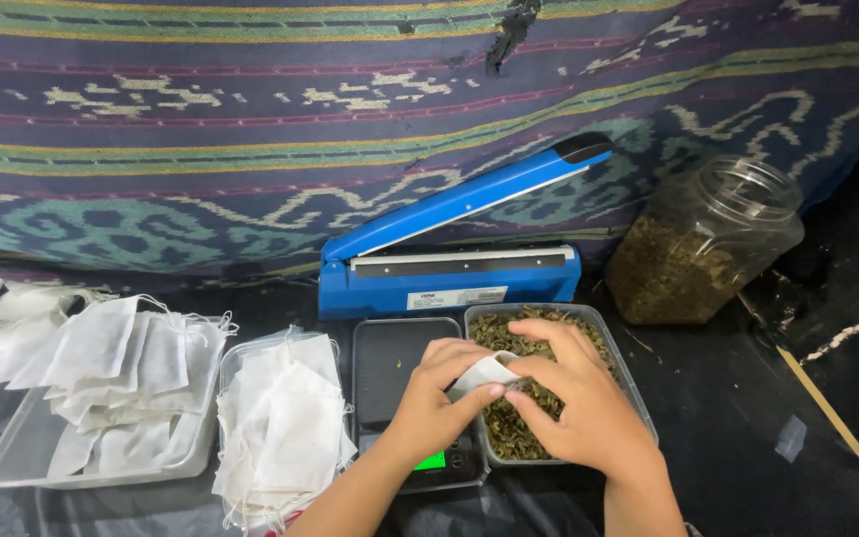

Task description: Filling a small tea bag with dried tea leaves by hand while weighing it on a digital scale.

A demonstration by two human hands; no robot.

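My left hand point(436, 395) pinches a small white filter bag point(482, 372) and holds it over a clear tray of dried green leaves point(636, 390). My right hand point(574, 398) lies over the tray with its fingers at the bag's mouth, touching the leaves. Under my left hand sits a small black digital scale point(390, 365) with a lit green display.
A blue impulse heat sealer point(449, 244) stands open behind the trays. A clear jar of dried leaves point(700, 244) leans at the right. Two clear trays of empty white bags point(116, 383), point(285, 418) sit at the left. A patterned woven cloth point(251, 119) hangs behind.
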